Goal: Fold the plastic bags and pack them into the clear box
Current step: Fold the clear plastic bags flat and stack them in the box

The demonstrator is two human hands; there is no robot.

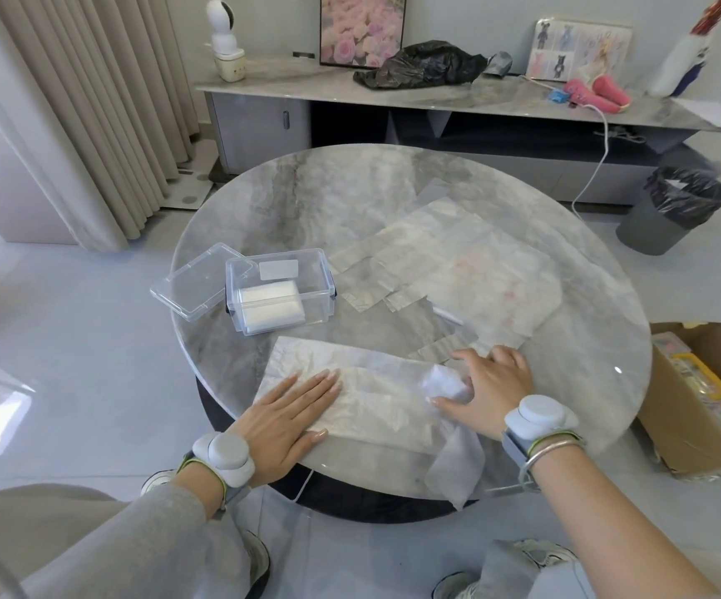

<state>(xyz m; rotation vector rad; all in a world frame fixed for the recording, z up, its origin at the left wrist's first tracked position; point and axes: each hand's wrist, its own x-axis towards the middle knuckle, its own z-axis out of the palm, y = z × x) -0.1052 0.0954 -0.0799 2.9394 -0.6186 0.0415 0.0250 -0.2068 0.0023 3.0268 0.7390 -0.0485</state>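
One bag [363, 395] is laid long-axis left-to-right at the near table [393, 201] edge, pinned by the flat, straight-fingered left hand [289, 408], bunched end pressed under the spread-fingered right hand [488, 391]; clear box [281, 291] is sited just beyond the left hand.

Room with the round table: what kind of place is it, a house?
Probably a living room at home: a low cabinet holding a framed rose picture, long curtains beside it, and a round marble table.

Head-worn wide-angle view, forward and down, close over round table [350, 201]
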